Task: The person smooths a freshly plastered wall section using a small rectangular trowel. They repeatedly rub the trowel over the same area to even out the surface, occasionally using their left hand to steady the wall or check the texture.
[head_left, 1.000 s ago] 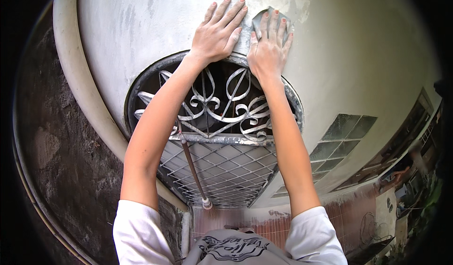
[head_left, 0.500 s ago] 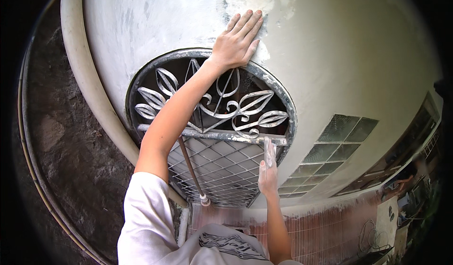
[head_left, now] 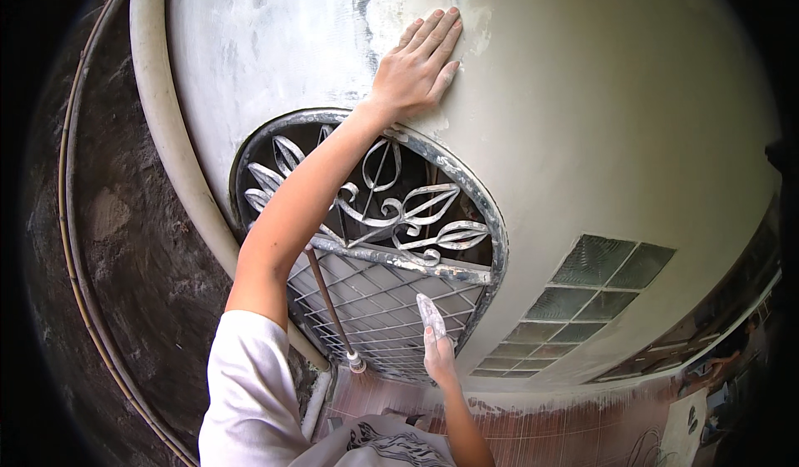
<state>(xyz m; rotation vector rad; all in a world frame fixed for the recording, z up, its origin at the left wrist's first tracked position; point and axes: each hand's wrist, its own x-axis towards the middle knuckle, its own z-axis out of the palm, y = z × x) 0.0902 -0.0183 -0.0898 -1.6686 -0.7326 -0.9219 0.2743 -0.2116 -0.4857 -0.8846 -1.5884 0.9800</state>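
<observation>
My left hand point(head_left: 414, 72) lies flat on the plastered wall point(head_left: 533, 117), fingers stretched upward and close together, just above the arched frame point(head_left: 454, 167). My left forearm crosses in front of the scrolled metal grille point(head_left: 391, 205), hiding part of it. Lower down, my right hand point(head_left: 437, 346) is held up in front of the diamond lattice point(head_left: 391, 305). Its fingers are straight and coated in white powder, with the thumb apart from them. It is seen nearly edge-on, and nothing shows in it.
A thick pale pipe point(head_left: 171, 126) curves down the left, beside dark, rough ground point(head_left: 125, 234). A brown pole point(head_left: 329, 296) leans before the lattice. Glass panes point(head_left: 587, 263) are set into the wall at right. Reddish tiled floor point(head_left: 566, 425) lies below.
The view has turned a little. My right hand has come away from the frame's crossbar, down and left, to stand before the lattice. My left hand stays flat on the wall.
</observation>
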